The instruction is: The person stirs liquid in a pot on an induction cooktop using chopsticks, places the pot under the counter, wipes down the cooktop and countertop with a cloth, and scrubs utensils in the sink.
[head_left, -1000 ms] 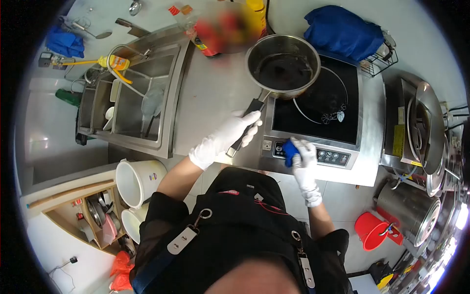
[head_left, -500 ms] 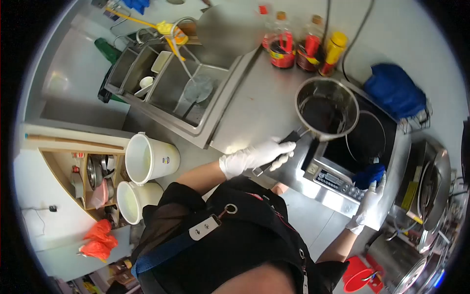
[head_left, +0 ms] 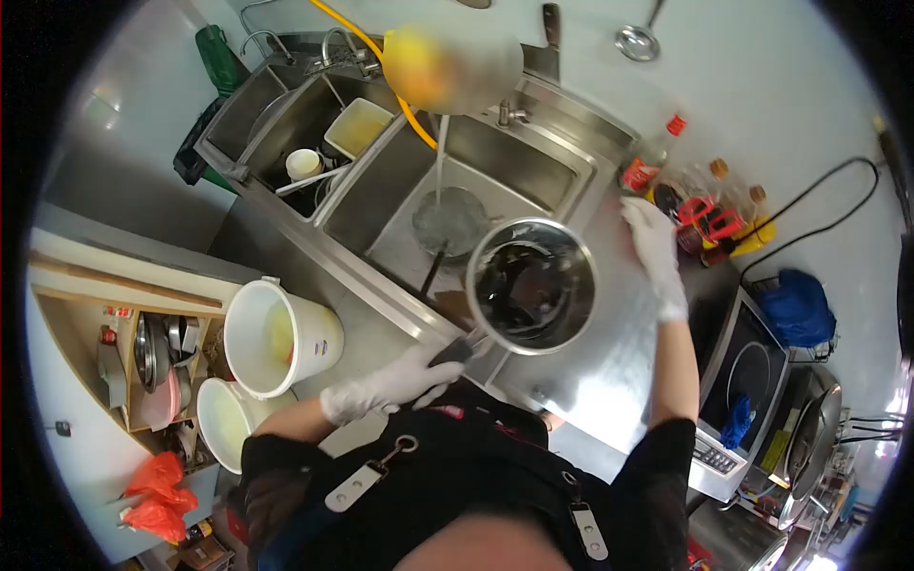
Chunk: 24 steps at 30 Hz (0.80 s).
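My left hand (head_left: 395, 383), in a white glove, is wrapped around the black handle of a steel saucepan (head_left: 583, 324). The pan is over the front right part of the sink (head_left: 509, 181), its dark inside facing up and full of reflections. Beside the sauce bottles (head_left: 703, 214) is my gloved right hand (head_left: 657, 255), fingers stretched out, with nothing visible in it. A red-capped clear bottle (head_left: 650, 160) is just beyond its fingertips. On the induction cooker (head_left: 747, 366) a crumpled blue cloth (head_left: 735, 422) lies near the control panel.
Water runs from a tap into the sink, over a round translucent thing (head_left: 449, 221). Smaller basins at left hold a yellowish tray (head_left: 357, 128) and a white cup (head_left: 304, 164). Two white buckets (head_left: 328, 347) stand below at left. A ladle (head_left: 638, 43) and cleaver (head_left: 545, 59) hang on the wall.
My left hand has carried the saucepan leftward from the cooker to the sink's edge. My right hand has let go of the blue cloth and moved to the bottles. The view has turned left.
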Tool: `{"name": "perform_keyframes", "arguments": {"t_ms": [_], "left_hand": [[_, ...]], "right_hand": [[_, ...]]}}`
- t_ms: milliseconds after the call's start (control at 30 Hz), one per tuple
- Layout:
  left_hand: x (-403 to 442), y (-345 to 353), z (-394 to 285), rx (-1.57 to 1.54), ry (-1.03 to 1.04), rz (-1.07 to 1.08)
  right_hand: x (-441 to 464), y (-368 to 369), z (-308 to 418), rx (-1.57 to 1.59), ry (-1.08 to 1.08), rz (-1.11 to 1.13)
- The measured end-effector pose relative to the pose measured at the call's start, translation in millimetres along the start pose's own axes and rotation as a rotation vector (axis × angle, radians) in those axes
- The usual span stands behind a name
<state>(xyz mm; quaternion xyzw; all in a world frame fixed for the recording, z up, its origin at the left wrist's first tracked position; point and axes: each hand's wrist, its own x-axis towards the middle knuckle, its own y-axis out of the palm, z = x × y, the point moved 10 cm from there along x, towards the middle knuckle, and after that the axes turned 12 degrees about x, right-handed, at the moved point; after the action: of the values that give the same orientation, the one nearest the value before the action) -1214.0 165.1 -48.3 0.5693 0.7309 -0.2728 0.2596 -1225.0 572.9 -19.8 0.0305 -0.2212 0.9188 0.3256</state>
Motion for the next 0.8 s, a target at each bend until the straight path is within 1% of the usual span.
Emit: {"name": "perform_keyframes", "arguments": {"t_ms": [33, 67, 100, 167, 200, 233, 267, 300, 367, 400, 500, 533, 567, 633, 767, 800], "left_hand": [[-9.2, -28.6, 18.2, 0.060, 0.003, -0.087], [-28.1, -50.2, 27.8, 0.048, -0.136, -0.097], [-40.6, -68.5, 35.6, 0.053, -0.144, -0.102], [-60.4, -95.2, 59.1, -0.067, -0.183, -0.109], [-71.3, -109.6, 67.8, -0.087, -0.287, -0.164], [-73.3, -118.9, 83.1, -0.137, -0.247, -0.194], [-76.0, -126.2, 106.9, -0.201, -0.254, -0.239], [-78.1, -133.6, 118.9, -0.203, -0.252, -0.266], [-79.4, -143.2, 134.7, -0.315, -0.198, -0.309], [-80.4, -149.3, 142.2, -0.335, -0.199, -0.336], [-78.4, -157.2, 158.7, -0.403, -0.183, -0.379], [-76.2, -160.6, 163.4, -0.424, -0.167, -0.389], [-74.7, -165.4, 166.2, -0.445, -0.151, -0.404], [-74.7, -170.0, 171.2, -0.465, -0.187, -0.400], [-69.9, -172.5, 185.3, -0.523, -0.240, -0.394], [-68.4, -174.9, 176.7, -0.530, -0.264, -0.372]], "right_hand": [[34.3, 42.1, -6.4, -0.120, -0.056, 0.016], [68.4, 86.1, -25.5, -0.152, -0.033, 0.068], [102.3, 126.3, -48.3, -0.185, -0.012, 0.117], [163.6, 189.1, -110.0, -0.354, 0.118, 0.114], [185.0, 207.8, -124.5, -0.211, 0.219, 0.068], [200.4, 227.1, -137.9, -0.069, 0.320, 0.027], [209.2, 243.6, -151.4, 0.073, 0.422, -0.008], [216.3, 255.8, -162.5, 0.264, 0.501, -0.047], [225.2, 275.4, -178.1, 0.654, 0.650, -0.133], [226.7, 276.4, -180.1, 0.640, 0.655, -0.146], [220.9, 275.4, -180.8, 0.783, 0.619, -0.287], [219.4, 269.9, -176.8, 0.744, 0.561, -0.370], [224.6, 268.1, -179.3, 0.719, 0.515, -0.399], [234.2, 266.3, -184.2, 0.679, 0.423, -0.457], [275.7, 264.2, -146.7, 0.550, 0.256, -0.415], [289.5, 268.0, -154.6, 0.466, 0.342, -0.347]]}}
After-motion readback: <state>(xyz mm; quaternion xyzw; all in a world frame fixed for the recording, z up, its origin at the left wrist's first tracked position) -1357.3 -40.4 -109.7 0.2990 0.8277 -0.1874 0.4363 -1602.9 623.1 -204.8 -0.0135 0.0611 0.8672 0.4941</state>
